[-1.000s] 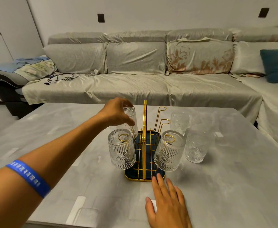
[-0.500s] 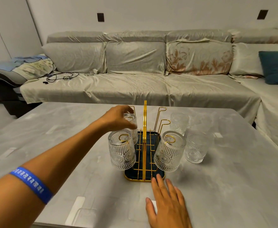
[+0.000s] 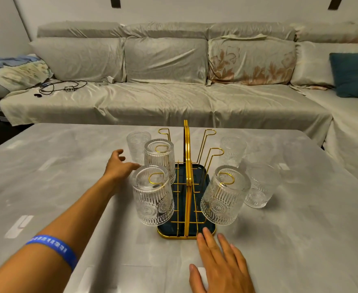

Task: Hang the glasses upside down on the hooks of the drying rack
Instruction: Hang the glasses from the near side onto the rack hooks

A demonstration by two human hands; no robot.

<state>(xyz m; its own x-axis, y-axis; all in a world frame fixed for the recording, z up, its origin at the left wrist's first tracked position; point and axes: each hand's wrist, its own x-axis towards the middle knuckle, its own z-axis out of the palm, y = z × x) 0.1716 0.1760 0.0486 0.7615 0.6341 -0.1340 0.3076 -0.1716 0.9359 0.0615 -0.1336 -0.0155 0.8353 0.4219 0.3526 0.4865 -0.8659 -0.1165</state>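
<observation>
A gold wire drying rack with a dark blue tray stands in the middle of a grey table. Three ribbed glasses hang upside down on its hooks. One near-left glass is at 8 o'clock from the rack's tall handle. A second hung glass is just behind it, at 10 o'clock. A third hung glass is at 4 o'clock. Two hooks on the far right side are bare.

Three more glasses stand on the table. One far-left glass is at 11 o'clock from the rack. One far-right glass is at 1 o'clock. One side glass is at 3 o'clock.

The left hand is open, with its fingers spread. It holds nothing and is just beside the second hung glass. A blue wristband is on that arm.

The right hand lies flat and open on the table at 6 o'clock. Its fingertips are right at the tray's near edge.

A grey sofa is behind the table.
</observation>
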